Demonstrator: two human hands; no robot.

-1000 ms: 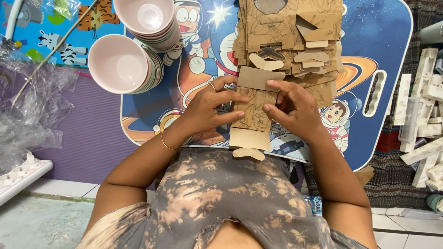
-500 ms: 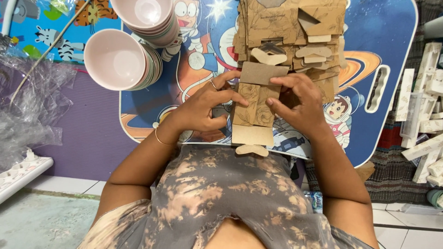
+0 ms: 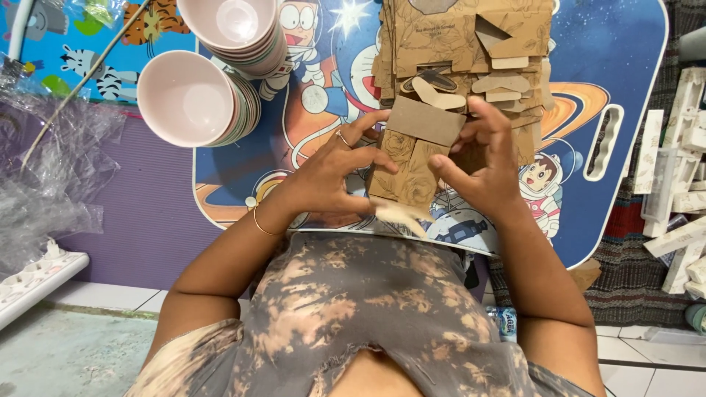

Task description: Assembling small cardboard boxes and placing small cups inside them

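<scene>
A brown cardboard box blank point(image 3: 412, 158) with printed line drawings is held between both hands above a small blue cartoon-print table point(image 3: 625, 81). My left hand point(image 3: 331, 173), with a ring and a thin bracelet, pinches its left side. On the right, my right hand point(image 3: 485, 165) curls its fingers around the blank's other side and top flap. The blank is partly folded, with a pale bottom flap point(image 3: 397, 215) sticking out below. Just beyond it, a stack of flat brown die-cut box blanks point(image 3: 471, 37) lies on the table.
Two stacks of pale pink bowls point(image 3: 191, 99) stand at the table's left end. Crumpled clear plastic point(image 3: 51, 169) lies at the left by a white power strip point(image 3: 37, 276). White folded boxes point(image 3: 676, 169) are piled at the right. A purple mat and tiled floor lie below.
Both hands have lifted the blank slightly toward the stack and folded it further; the top flap is now bent over and the bottom flap has swung.
</scene>
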